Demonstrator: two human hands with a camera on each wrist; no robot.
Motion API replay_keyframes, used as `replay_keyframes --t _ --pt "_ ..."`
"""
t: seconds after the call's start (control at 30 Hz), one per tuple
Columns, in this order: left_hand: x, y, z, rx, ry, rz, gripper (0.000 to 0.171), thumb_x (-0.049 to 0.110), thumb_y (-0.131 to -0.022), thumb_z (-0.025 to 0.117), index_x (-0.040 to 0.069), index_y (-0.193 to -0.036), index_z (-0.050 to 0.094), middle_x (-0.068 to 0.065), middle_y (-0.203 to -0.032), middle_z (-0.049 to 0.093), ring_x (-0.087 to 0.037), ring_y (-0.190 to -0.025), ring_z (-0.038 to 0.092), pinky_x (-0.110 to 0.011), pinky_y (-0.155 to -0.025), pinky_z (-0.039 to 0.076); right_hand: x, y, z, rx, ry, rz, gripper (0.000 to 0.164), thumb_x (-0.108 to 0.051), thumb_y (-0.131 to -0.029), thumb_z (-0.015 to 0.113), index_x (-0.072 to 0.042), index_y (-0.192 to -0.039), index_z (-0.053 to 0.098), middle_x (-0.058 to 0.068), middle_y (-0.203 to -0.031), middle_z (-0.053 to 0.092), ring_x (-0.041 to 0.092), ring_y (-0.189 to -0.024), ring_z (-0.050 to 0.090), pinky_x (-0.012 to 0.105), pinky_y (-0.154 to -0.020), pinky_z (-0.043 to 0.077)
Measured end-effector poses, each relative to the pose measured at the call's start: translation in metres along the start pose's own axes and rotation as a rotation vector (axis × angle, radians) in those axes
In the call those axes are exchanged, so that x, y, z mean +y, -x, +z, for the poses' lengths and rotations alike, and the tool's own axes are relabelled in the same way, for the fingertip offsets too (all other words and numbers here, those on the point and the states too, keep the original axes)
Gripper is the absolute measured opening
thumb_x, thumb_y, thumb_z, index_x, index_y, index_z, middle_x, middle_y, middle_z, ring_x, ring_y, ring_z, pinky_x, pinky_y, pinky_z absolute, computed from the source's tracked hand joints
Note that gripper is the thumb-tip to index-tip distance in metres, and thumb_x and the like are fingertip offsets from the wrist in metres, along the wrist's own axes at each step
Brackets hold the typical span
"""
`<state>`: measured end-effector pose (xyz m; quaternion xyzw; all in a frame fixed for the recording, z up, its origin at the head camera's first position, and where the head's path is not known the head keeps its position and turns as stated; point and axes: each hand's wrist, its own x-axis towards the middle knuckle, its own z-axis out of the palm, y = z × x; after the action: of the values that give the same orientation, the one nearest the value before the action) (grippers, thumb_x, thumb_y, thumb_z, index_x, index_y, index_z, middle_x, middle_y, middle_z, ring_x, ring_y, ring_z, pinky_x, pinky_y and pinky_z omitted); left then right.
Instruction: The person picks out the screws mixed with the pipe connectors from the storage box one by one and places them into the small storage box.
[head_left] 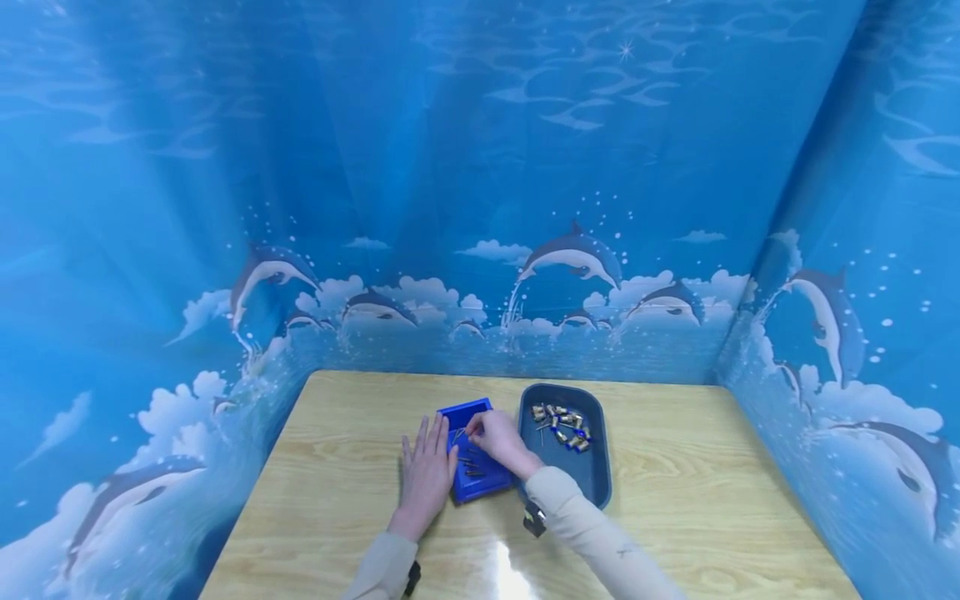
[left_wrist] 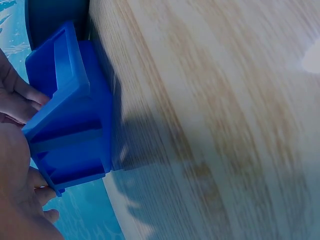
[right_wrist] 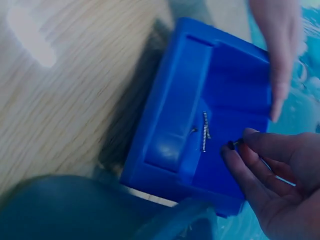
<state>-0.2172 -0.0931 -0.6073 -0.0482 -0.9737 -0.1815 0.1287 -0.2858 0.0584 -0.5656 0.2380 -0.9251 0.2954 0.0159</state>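
Observation:
A blue plastic bin (head_left: 480, 490) stands on the table, with several screws (right_wrist: 204, 131) lying on its floor. My left hand (head_left: 429, 467) rests along the bin's left side, fingers straight and thumb near the rim. Over the inside of the bin, my right hand (head_left: 501, 439) pinches a small dark-headed screw (right_wrist: 231, 145) between thumb and forefinger. Most of that screw is hidden by the fingers. In the left wrist view, the left hand (left_wrist: 20, 185) lies against the bin's outer wall (left_wrist: 75, 140).
Just right of the blue bin is a dark grey-blue tub (head_left: 566, 479). It holds several short brass-coloured fittings (head_left: 567, 422) with blue ends and a loose screw (head_left: 542, 427). The wooden table (head_left: 690, 483) is enclosed by dolphin-printed blue curtains (head_left: 420, 167).

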Motion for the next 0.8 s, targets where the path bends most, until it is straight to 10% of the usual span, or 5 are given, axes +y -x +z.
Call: replay_keyframes --t 0.47,0.8 --pt "0.000 0.003 -0.002 0.023 -0.004 0.028 0.056 0.031 -0.106 0.051 0.003 -0.154 0.041 -0.013 -0.162 0.036 -0.038 -0.151 0.026 -0.070 -0.117 0.021 -0.002 0.002 0.030 0.039 0.440 -0.170 0.024 0.004 -0.082 0.067 -0.012 -0.065 0.064 0.001 -0.063 0.065 0.017 -0.059 0.065 0.029 -0.050 0.052" --pt "-0.002 0.002 0.002 0.037 -0.016 0.024 0.056 0.032 -0.106 0.051 0.003 -0.153 0.042 -0.013 -0.162 0.037 -0.038 -0.150 0.029 -0.070 -0.118 0.022 -0.006 -0.001 0.035 -0.022 0.472 -0.124 0.020 0.002 -0.084 0.068 -0.012 -0.070 0.067 0.005 -0.070 0.068 0.023 -0.065 0.069 0.033 -0.054 0.057"
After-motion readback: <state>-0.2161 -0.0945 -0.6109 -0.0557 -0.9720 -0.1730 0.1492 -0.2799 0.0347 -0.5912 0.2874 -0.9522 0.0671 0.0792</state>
